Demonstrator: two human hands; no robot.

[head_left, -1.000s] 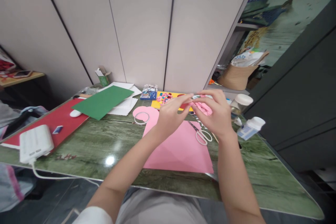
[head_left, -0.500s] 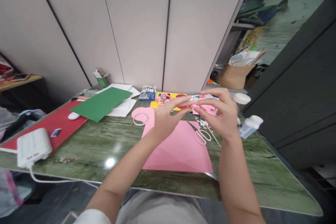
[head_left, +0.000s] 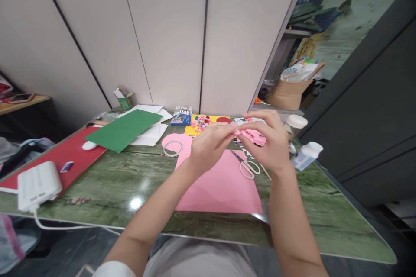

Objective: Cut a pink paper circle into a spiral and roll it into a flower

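Note:
My left hand (head_left: 209,143) and my right hand (head_left: 268,140) meet above the table, fingertips pinched together. Between them shows a small piece of pink paper (head_left: 238,132), mostly covered by the fingers. Its shape is hard to make out. Crumpled pink paper pieces (head_left: 256,137) lie just behind my right hand. Under my wrists is a large pink paper sheet (head_left: 221,190). White-handled scissors (head_left: 249,169) rest on its right side, blades pointing up and left. Another white-handled pair (head_left: 173,149) is partly seen at the left, by a rounded pink paper shape (head_left: 180,137).
Colourful pom-poms (head_left: 200,123) lie on yellow paper (head_left: 189,130) at the back. Left are a green sheet (head_left: 126,130), a red sheet (head_left: 84,156) and a white power bank (head_left: 39,186) with a cable. White bottles (head_left: 307,156) stand right, near a thin stick (head_left: 265,172).
My left hand's fingers have closed in, filling the gap between thumb and fingers. Both hands stay joined at the fingertips. The view has shifted slightly.

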